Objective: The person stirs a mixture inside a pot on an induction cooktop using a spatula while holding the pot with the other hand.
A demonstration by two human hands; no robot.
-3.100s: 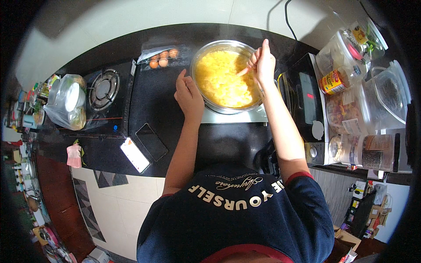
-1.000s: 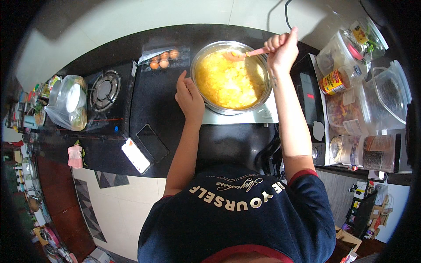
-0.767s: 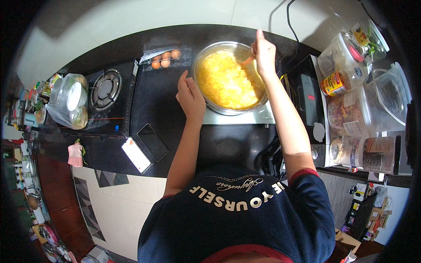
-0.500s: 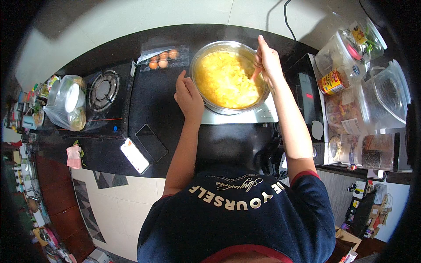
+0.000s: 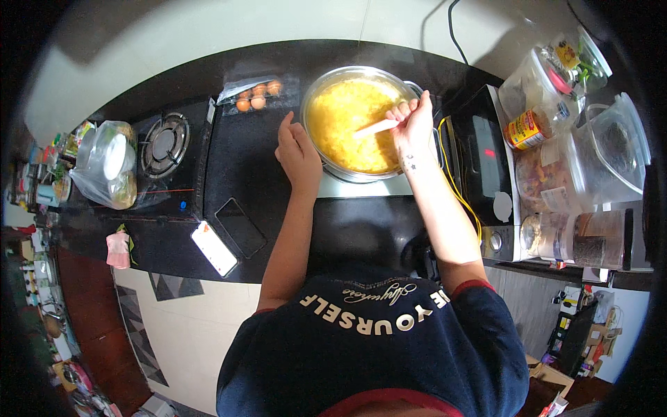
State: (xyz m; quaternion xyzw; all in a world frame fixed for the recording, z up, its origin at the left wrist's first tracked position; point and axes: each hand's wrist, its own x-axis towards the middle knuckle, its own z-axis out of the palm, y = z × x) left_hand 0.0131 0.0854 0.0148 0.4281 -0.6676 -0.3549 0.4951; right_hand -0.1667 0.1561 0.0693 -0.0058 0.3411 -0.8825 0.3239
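A wide steel pot point(image 5: 332, 165) holds a steaming yellow, lumpy mixture point(image 5: 344, 115). My right hand point(image 5: 413, 125) is closed around the handle of a pale stirring utensil point(image 5: 376, 128), which slants down leftward over the pot; its lower end is sunk in the yellow mixture, so its shape is hidden. Against the pot's left side rests my left hand point(image 5: 300, 151), steadying it, with the index finger raised and the other fingers curled. The handle on that side is covered by the hand.
The pot sits on a silver cooker point(image 5: 361, 188). Left are eggs in a clear tray point(image 5: 258, 94), a gas burner point(image 5: 165, 143), a bagged bundle point(image 5: 111, 163) and a white phone point(image 5: 214, 248). Right stand a dark appliance point(image 5: 479, 149), a yellow cable point(image 5: 455, 184) and plastic tubs point(image 5: 615, 156).
My right hand has moved down and left from the pot's right rim, turning the utensil to point leftward. The pot's right handle and yellow cable now show. My left hand stays put.
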